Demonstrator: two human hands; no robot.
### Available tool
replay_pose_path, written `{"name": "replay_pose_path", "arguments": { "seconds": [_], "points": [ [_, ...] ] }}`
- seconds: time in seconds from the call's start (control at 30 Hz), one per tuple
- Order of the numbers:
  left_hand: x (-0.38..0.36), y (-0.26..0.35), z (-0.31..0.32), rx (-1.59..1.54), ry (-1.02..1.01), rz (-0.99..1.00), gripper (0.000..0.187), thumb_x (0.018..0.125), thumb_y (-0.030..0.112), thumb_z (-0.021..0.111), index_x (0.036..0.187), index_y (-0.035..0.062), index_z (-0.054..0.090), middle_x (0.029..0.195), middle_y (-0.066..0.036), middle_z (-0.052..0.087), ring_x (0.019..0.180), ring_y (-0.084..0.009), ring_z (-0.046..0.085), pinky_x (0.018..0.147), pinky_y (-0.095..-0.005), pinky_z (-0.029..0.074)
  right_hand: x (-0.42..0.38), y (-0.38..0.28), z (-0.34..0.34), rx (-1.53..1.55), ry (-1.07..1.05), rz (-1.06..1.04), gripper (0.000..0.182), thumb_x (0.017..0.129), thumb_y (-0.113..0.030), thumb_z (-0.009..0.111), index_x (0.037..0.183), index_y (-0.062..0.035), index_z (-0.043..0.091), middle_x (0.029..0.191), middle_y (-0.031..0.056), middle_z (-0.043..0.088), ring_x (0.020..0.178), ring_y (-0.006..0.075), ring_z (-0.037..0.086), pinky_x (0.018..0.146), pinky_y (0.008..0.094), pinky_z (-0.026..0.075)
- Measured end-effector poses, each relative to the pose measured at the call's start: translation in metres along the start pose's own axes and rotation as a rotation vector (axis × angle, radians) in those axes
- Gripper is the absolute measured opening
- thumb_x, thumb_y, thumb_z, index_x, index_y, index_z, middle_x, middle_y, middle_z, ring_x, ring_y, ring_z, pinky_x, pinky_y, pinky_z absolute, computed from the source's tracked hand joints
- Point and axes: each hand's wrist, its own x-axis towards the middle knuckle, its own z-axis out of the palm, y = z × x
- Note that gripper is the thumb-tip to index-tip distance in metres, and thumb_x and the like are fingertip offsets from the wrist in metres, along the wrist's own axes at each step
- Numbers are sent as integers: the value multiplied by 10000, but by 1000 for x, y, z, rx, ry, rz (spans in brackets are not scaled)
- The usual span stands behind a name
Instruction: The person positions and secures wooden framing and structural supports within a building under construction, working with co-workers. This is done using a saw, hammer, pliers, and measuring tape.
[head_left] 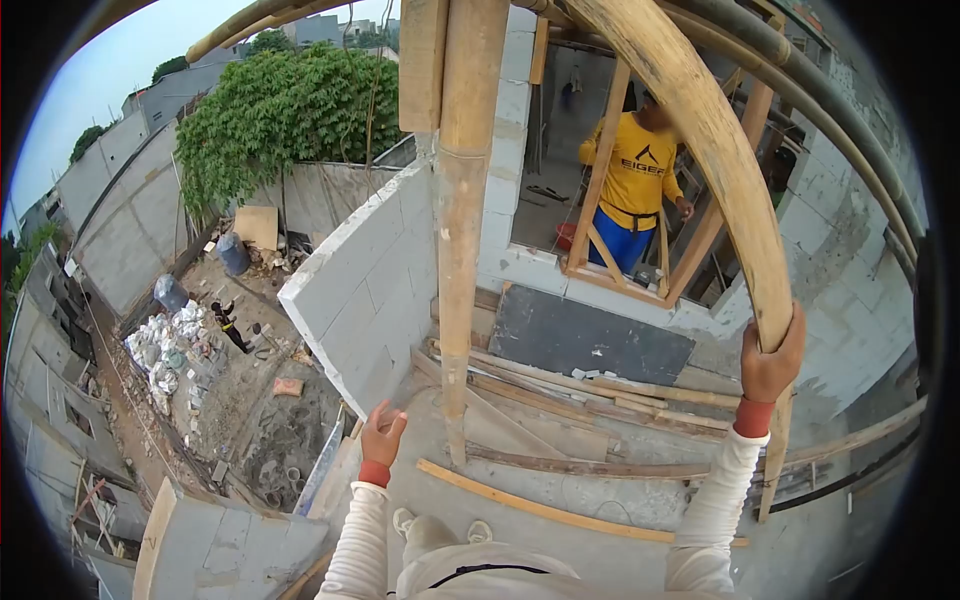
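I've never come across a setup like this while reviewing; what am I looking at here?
No machine here: these are a person's bare hands. The single picture comes from a camera worn on the head, looking forward and down; its wide lens seems to curve things. The right hand has its grip around a long pale pole, probably bamboo. The left hand is open and appears empty, near a block wall. On the concrete floor lie a wooden strip and several long timbers. Beyond, a person in a yellow shirt stands behind a timber frame.
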Motion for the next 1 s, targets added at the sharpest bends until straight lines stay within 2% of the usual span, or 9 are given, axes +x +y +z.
{"name": "replay_pose_path", "arguments": {
  "seconds": [0.07,0.17,0.27,0.37,0.6,0.77,0.8,0.93,1.0],
  "points": [
    [-63,-91,-49,208,-74,-244,542,877,290,777,1301,-6,614,1005,-165,761,816,-203,741,777,-325,590,-1,-1,2,-1,-5,23,617,755,-37,737,1345,-14,556,1233,219,637,1119,407,624,980,416,480],
    [-185,-222,-128,576,-259,-619,526,824,437,755,1156,31,727,986,-150,772,914,-277,744,871,-370,566,0,-9,2,-19,-12,48,615,760,-39,733,1347,-15,551,1238,221,631,1122,411,620,979,410,480],
    [-274,-243,-179,616,-593,-1150,479,891,379,708,1121,-41,712,929,-113,772,848,-234,752,797,-366,582,-1,-8,4,-33,-26,85,616,763,-37,726,1351,-22,543,1236,218,629,1115,411,622,979,405,479],
    [-290,-237,-198,592,-665,-1286,404,902,333,696,1122,-6,720,960,-104,770,860,-224,749,775,-361,582,0,-11,3,-23,-45,115,621,759,-32,721,1351,-25,536,1225,211,630,1118,410,620,981,412,477],
    [-191,-219,-228,361,-292,-1070,255,929,224,670,1125,76,737,1032,-83,766,888,-200,744,723,-347,581,4,-18,0,-44,-41,83,614,729,-19,717,1320,-32,551,1193,196,640,1102,404,615,976,410,477],
    [-67,-224,-252,533,-496,-67,107,842,55,696,937,28,737,873,-92,751,732,-178,733,681,-316,617,1,-10,0,-40,-24,84,649,699,-22,738,1323,-49,562,1215,183,641,1134,405,604,995,424,464],
    [-52,-203,-237,239,-242,-477,24,808,33,714,786,41,710,841,-65,749,692,-170,718,672,-314,607,0,-9,0,-40,-19,82,653,693,-23,743,1321,-51,564,1220,180,640,1139,404,602,999,428,461],
    [-30,-167,-200,591,-319,-308,68,836,101,674,812,41,694,777,-49,747,675,-163,719,674,-282,593,0,-10,0,-52,20,53,663,655,-26,759,1291,-45,572,1204,171,638,1128,402,600,993,441,454],
    [-35,-209,-193,577,-509,-15,64,841,97,671,809,49,699,771,-34,739,702,-140,719,693,-281,595,2,-12,-1,-54,36,36,658,643,-31,765,1274,-45,578,1167,163,641,1101,397,603,969,443,457]
  ]
}}
